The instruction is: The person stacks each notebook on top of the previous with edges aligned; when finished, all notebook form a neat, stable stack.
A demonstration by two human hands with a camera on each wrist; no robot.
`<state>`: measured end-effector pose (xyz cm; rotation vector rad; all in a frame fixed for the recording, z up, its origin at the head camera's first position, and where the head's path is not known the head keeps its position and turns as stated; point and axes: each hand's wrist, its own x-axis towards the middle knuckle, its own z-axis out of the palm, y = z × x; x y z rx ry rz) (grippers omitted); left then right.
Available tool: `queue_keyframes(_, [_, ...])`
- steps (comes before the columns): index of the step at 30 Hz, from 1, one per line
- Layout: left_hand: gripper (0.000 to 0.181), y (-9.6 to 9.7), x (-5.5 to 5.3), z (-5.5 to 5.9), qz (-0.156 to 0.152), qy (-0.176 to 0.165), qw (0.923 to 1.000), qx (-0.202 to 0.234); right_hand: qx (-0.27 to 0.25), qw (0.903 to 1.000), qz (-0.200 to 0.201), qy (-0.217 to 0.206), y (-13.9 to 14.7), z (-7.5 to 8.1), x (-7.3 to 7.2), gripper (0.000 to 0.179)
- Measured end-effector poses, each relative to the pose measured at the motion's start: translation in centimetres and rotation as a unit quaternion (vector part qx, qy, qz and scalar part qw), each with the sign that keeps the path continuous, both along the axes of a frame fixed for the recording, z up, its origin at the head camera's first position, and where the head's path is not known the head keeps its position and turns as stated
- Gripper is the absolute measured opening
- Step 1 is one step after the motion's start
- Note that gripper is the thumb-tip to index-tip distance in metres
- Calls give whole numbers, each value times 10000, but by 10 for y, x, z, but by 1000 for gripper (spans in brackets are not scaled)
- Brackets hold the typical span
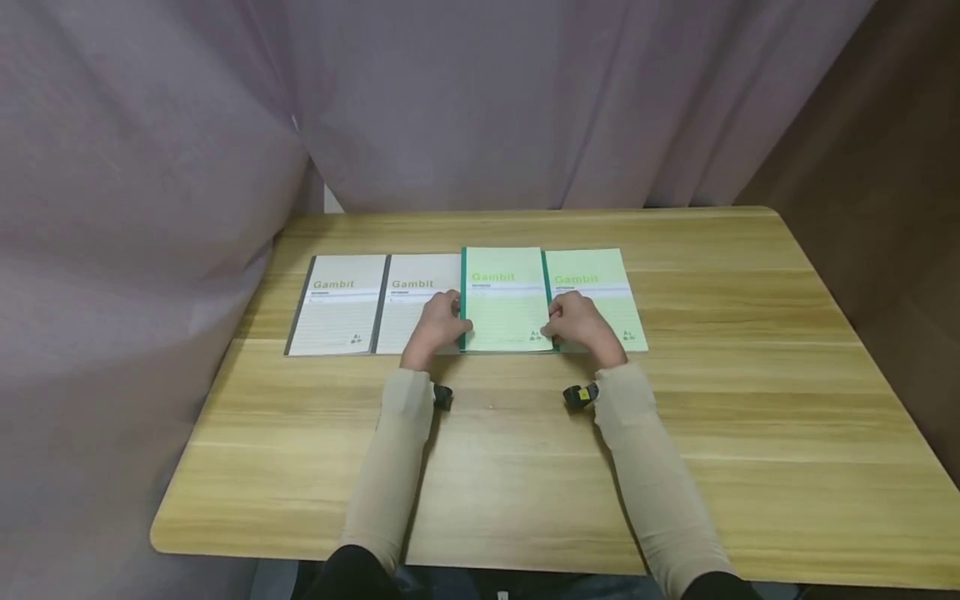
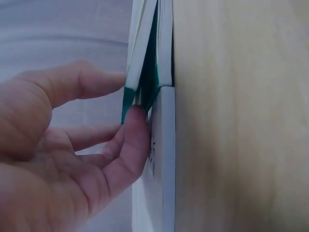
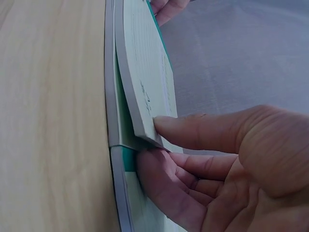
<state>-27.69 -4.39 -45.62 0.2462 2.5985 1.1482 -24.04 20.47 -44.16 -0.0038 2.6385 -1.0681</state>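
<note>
A pale green Gambit notebook (image 1: 504, 310) with a dark green spine is held by its two sides, slightly raised. My left hand (image 1: 437, 323) pinches the spine edge, thumb above and fingers below. On the opposite edge, near the lower corner, my right hand (image 1: 581, 323) grips it the same way. Beneath it lies another green-spined notebook (image 3: 112, 96), with a gap between the two in both wrist views. A further green notebook (image 1: 603, 275) lies to the right, partly under my right hand. To the left, a whitish notebook (image 1: 420, 273) is partly covered by my left hand.
Another whitish notebook (image 1: 337, 312) with a grey spine lies at the left end of the row. The row rests on a wood-grain table (image 1: 495, 467) with rounded corners. A greyish-purple curtain (image 1: 465, 100) hangs behind the table.
</note>
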Motion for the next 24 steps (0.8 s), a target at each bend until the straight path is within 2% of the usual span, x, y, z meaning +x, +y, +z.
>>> queue_keyframes(5, [25,1,1,-2,-24,106,9999,18,138,9999,29,-1,1,0,-1,12])
queue_keyframes(11, [18,4,3,0,45,166,9998,-78,220,9997,29,84,1,1,-2,12])
queue_keyframes(14, [19,5,3,-1,38,115,9998,-140,217,9997,20,93,2,2,-1,12])
queue_keyframes(19, [31,7,4,0,108,53,9996,-255,219,9996,36,174,1,0,-1,19])
queue_keyframes(24, [34,9,4,1,140,21,9994,-331,374,9992,-5,171,-2,0,-3,16])
